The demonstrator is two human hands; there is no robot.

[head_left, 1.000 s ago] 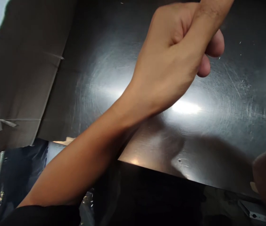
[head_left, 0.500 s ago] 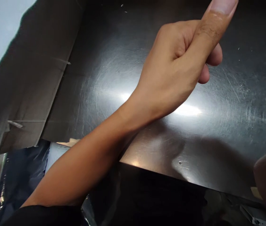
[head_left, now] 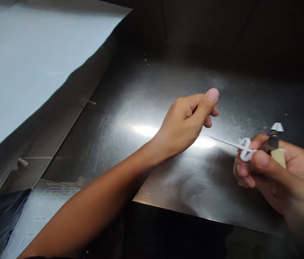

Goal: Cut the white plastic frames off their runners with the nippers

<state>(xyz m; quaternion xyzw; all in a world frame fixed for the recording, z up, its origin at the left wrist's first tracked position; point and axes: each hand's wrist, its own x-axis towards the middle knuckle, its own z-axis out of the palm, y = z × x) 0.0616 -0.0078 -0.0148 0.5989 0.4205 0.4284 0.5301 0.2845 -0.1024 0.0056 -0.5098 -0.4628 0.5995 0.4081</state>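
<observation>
My left hand (head_left: pixel 188 122) hovers above the metal table, fingers curled and thumb laid against the index finger. Whatever may be inside it is hidden. To its right, my right hand (head_left: pixel 284 176) pinches a small white looped piece (head_left: pixel 246 149) between thumb and fingers. A thin pointed stem reaches from that piece toward my left wrist, apart from it. Also in the right hand, against the palm, is a small tool (head_left: pixel 278 156) with a cream part, a dark section and a pale tip; its exact kind is unclear.
A shiny scratched metal table (head_left: pixel 109 118) lies below, with tiny white scraps on it. At the left a large white sheet (head_left: pixel 33 64) overhangs a grey side panel (head_left: pixel 68 118). Clear plastic packaging (head_left: pixel 41 208) and dark plastic (head_left: pixel 3 216) lie at lower left.
The view has shifted, and my left hand now appears lower and smaller, still curled. My right hand has come up into view from the lower right, bringing the white piece and the tool.
</observation>
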